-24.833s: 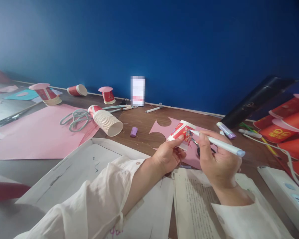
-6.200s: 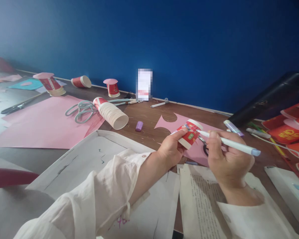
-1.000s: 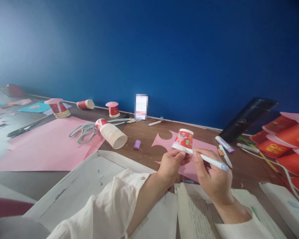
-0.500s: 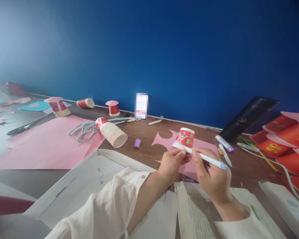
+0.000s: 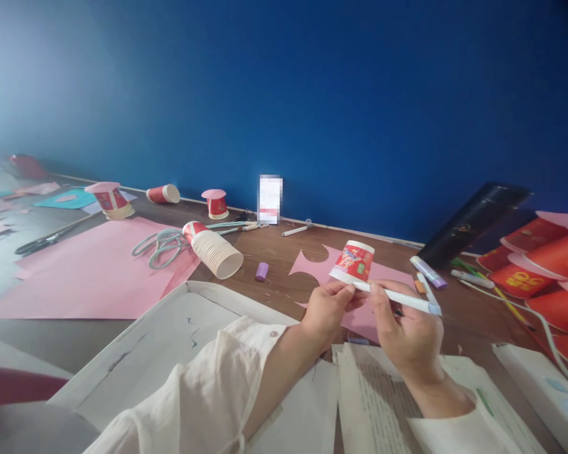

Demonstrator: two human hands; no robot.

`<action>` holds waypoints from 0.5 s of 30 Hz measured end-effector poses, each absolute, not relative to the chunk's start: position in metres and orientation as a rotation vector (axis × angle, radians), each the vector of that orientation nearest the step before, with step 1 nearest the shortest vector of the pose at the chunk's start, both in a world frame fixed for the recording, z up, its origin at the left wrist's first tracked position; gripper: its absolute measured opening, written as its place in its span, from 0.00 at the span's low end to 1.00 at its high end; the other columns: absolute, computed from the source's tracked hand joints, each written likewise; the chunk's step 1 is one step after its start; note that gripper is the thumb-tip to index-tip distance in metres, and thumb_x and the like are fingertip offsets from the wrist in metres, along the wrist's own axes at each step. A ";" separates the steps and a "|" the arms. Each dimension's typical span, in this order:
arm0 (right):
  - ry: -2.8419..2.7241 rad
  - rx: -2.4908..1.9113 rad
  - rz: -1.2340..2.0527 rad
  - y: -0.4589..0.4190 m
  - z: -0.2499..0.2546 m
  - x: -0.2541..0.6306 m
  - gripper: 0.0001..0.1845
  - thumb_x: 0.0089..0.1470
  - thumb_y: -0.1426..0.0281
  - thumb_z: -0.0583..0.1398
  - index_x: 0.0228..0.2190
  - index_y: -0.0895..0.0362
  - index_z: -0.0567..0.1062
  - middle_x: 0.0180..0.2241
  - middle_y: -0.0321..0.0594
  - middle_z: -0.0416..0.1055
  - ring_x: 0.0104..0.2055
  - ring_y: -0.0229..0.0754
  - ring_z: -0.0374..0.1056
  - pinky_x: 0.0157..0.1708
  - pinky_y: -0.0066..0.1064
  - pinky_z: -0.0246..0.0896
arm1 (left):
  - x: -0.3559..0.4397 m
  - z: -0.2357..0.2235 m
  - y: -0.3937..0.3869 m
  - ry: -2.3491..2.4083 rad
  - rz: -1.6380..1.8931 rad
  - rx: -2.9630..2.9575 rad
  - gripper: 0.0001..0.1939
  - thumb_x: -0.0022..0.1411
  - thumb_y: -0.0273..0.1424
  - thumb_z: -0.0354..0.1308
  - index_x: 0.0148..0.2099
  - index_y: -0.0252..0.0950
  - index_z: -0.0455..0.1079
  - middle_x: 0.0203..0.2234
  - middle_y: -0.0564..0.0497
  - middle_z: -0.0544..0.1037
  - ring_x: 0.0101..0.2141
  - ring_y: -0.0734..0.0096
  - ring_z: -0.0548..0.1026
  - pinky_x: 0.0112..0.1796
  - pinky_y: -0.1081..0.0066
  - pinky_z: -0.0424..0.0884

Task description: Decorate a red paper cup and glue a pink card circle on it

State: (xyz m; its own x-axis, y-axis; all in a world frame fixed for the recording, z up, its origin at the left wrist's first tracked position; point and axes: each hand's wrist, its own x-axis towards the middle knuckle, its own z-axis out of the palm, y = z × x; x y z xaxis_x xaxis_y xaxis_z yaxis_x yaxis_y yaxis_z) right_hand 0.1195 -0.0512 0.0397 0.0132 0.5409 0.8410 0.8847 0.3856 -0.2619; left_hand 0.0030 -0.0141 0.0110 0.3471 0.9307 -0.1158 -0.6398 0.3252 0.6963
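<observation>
A red and white paper cup is upside down over pink paper with curved cut-outs. My left hand pinches the cup at its lower edge with thumb and fingers; whether it also grips the paper cannot be told. In my right hand is a white marker with a pale blue end, held like a pen. Its tip meets the cup's lower edge beside my left thumb.
Several stacked paper cups lie beside a pale green cord. A purple cap, a glue stick and a black cylinder surround the work area. Red cups are piled right; a white box lid is at left.
The marker's rear end has swung slightly right and down with my right hand. The cup leans a little more to the right, and my left hand keeps its pinch.
</observation>
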 end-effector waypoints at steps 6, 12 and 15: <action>-1.641 -1.272 -0.421 -0.050 0.043 0.117 0.08 0.62 0.68 0.59 0.35 0.57 0.78 0.30 0.40 0.79 0.33 0.42 0.75 0.35 0.32 0.69 | 0.004 0.011 -0.013 0.566 1.100 0.612 0.28 0.39 0.46 0.76 0.36 0.27 0.80 0.30 0.43 0.80 0.32 0.69 0.76 0.52 0.60 0.70; -1.640 -1.309 -0.404 -0.051 0.043 0.117 0.10 0.62 0.66 0.58 0.35 0.56 0.78 0.28 0.40 0.78 0.31 0.43 0.74 0.34 0.33 0.67 | 0.004 0.011 -0.014 0.586 1.104 0.624 0.24 0.44 0.43 0.74 0.35 0.28 0.79 0.29 0.43 0.80 0.34 0.66 0.78 0.52 0.59 0.70; -1.642 -1.321 -0.406 -0.051 0.042 0.117 0.10 0.62 0.65 0.58 0.34 0.56 0.78 0.28 0.40 0.78 0.32 0.44 0.74 0.36 0.35 0.68 | 0.003 0.012 -0.015 0.603 1.107 0.638 0.21 0.47 0.41 0.73 0.35 0.28 0.80 0.29 0.43 0.81 0.34 0.65 0.78 0.52 0.59 0.70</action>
